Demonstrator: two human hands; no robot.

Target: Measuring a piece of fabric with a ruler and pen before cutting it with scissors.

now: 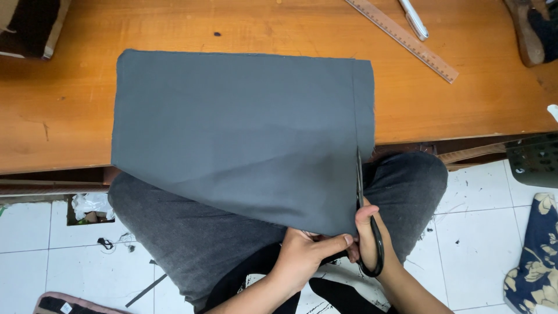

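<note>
Both bare forearms rise from the bottom edge and converge near the lap. The left hand (305, 253) lies palm down, fingers curled, its thumb stretched rightward to pinch closed (knuckles toward the camera). The right hand (367, 238) sits just beside it, touching, fingers closed in a grip, thumb raised upward, wrist angled down to the right.

Plain dark grey fabric (238, 136) covers an orange-brown wooden table (476, 104); black-handled scissors (367, 224); navy cloth with cream flowers (537, 256) at lower right.
</note>
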